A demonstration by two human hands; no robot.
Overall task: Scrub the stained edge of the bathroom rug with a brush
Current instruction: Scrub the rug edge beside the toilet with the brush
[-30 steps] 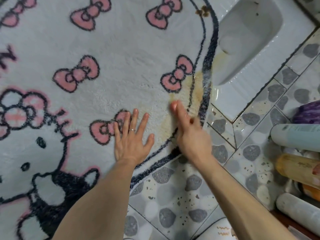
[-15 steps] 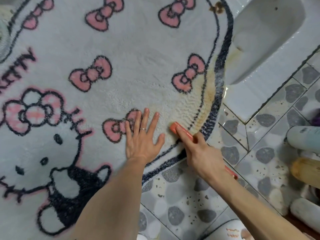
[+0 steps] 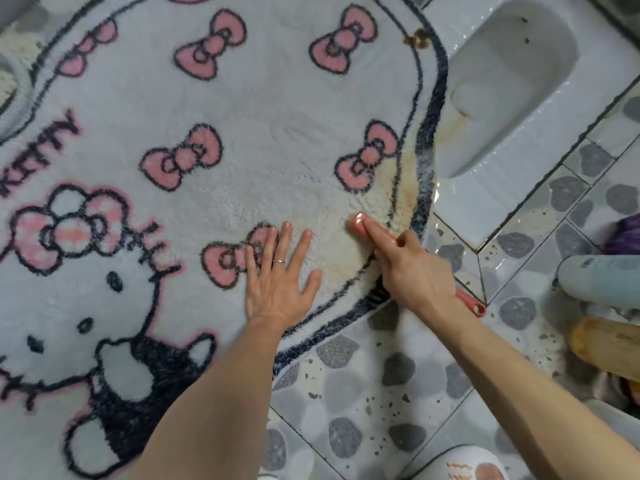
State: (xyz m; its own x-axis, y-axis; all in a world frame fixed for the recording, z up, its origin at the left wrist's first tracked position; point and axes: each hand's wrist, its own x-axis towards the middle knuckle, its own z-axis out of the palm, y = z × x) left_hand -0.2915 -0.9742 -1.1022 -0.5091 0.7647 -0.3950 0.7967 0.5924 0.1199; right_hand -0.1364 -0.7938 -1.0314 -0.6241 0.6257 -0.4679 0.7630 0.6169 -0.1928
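the white fluffy bathroom rug with pink bows and a cartoon cat [image 3: 277, 109] covers much of the grey pebble-patterned tile floor [image 3: 363, 393]. its dark-bordered right edge lies just beside the white ceramic squat pan [image 3: 512, 81]. a few plastic bottles [image 3: 602, 278] lie on the floor at the far right.

along that edge, just inside the border, runs a yellow-brown stain [image 3: 408, 181], from beside a pink bow down to the curve near the wrists. the left hand [image 3: 277, 271] lies flat on the pile beside the stain, fingers straight and spread, pinning the rug. the right hand [image 3: 415, 271] is wrapped round a coral-pink plastic brush [image 3: 358, 221], forefinger stretched along its back. the brush head sits on the stained pile and the handle end pokes out past the wrist over the tiles. the bristles are hidden.

to my eye the scrubbing is under way but far from done: the stain shows plainly along the whole strip, darkest by the border, so most of it is left to work.
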